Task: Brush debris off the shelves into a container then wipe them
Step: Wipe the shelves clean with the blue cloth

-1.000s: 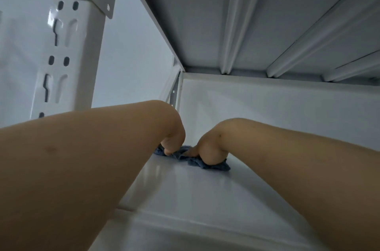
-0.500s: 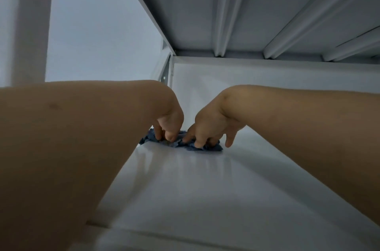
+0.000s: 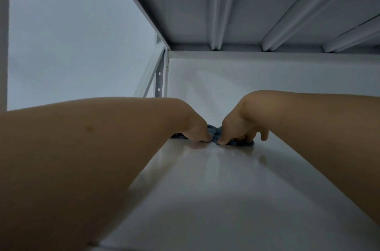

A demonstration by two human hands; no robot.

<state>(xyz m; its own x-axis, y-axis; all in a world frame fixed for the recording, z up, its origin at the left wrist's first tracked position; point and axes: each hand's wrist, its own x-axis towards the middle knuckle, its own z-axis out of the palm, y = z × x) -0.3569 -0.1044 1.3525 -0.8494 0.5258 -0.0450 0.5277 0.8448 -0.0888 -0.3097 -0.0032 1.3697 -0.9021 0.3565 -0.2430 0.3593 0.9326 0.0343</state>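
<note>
A crumpled blue cloth (image 3: 214,134) lies on the white shelf board (image 3: 216,189), far in toward the back wall. Both of my arms reach deep into the shelf. My left hand (image 3: 196,130) holds the cloth's left part with curled fingers. My right hand (image 3: 236,127) grips its right part, thumb tip down at the shelf and the little finger sticking out to the right. Most of the cloth is hidden under the two hands. No brush or container is in view.
The ribbed underside of the upper shelf (image 3: 246,3) hangs close overhead. A white perforated upright post (image 3: 161,77) stands at the back left corner, with a pale wall (image 3: 72,34) beyond it. The shelf's back wall (image 3: 267,73) lies just behind the hands.
The view has moved further into the shelf; the front left post has slid out of sight. Both hands stay bunched on the cloth, drawn closer together.
</note>
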